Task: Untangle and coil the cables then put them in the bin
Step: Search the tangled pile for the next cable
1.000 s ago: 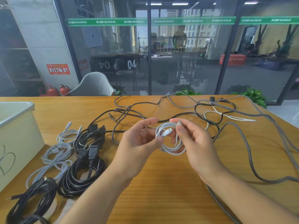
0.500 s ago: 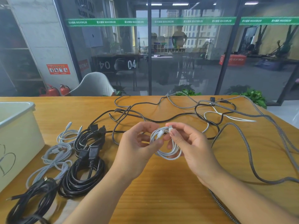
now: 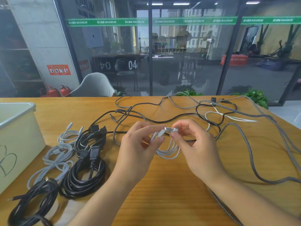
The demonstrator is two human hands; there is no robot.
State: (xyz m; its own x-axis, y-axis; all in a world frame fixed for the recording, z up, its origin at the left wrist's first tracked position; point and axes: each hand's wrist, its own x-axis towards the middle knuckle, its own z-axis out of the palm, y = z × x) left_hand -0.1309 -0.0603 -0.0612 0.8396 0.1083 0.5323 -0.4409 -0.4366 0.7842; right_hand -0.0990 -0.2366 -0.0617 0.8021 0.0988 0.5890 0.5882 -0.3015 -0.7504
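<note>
Since a second ago the white cable coil has tightened: both plug ends now meet at the top of the loop, where earlier they sat apart. Judgement: this coil is nearly finished (end-tucking remains). Left hand pinches one plug end and the loop's side; right hand pinches the other plug. Coil hangs between both hands, above the counter. Bin stands far left, well apart; tangled cables lie behind.
</note>
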